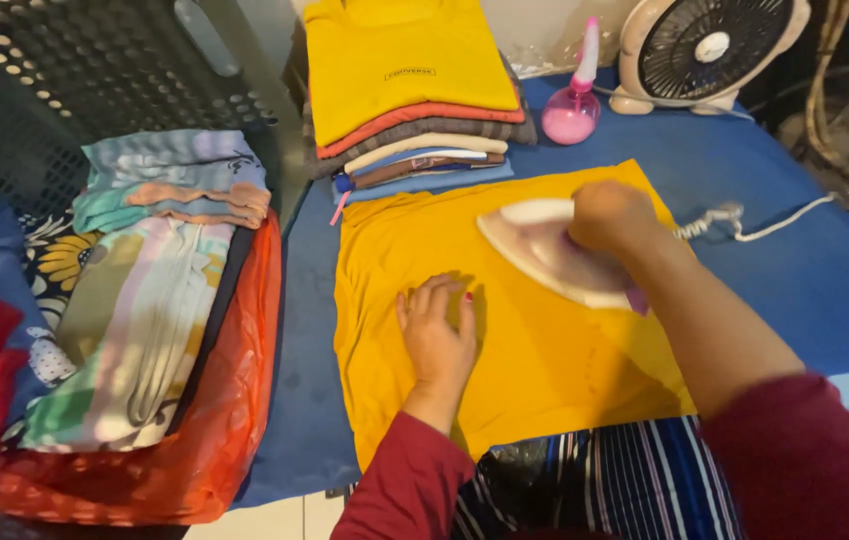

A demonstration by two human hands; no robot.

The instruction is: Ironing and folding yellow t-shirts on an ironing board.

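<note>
The right hand (611, 215) is closed around the handle of a white iron (549, 253), which lies on a yellow garment (504, 340) spread on the blue ironing surface (804, 270). The iron looks heavy, stiff and hot below, so the handle is the only safe hold. Its long axis goes diagonally, the tip pointing up-left. The left hand (436, 335) rests flat with fingers spread on the soft, light cloth

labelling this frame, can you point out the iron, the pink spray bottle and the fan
iron (534, 245), head view, on its pale front body ahead of the gripping hand
pink spray bottle (570, 115), head view, on its round pink base
fan (712, 47), head view, on the hub at the middle of its grille
</note>
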